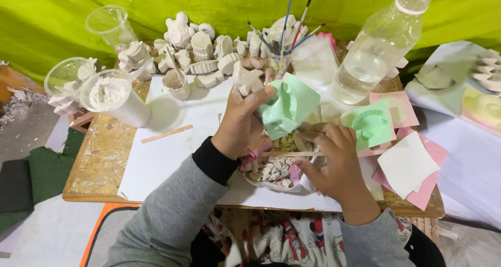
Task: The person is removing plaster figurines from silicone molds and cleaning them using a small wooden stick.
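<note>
1. Two items are clamped in the left hand [241,122]: a white plaster cast [247,80] at the fingertips and a green flexible mould [288,106] against the thumb, both held above the table.
2. A thin wooden stick [289,153] is pinched in the right hand [334,162], lying across a bowl of broken plaster bits [275,171] directly below.
3. Risk: the cast is held by fingertips only; a slip would likely drop it into the bowl and chip it.
4. Risk: the clear bottle [378,48] stands close behind the mould; a sideways swing could tip it onto the paper sheets [407,162].
</note>
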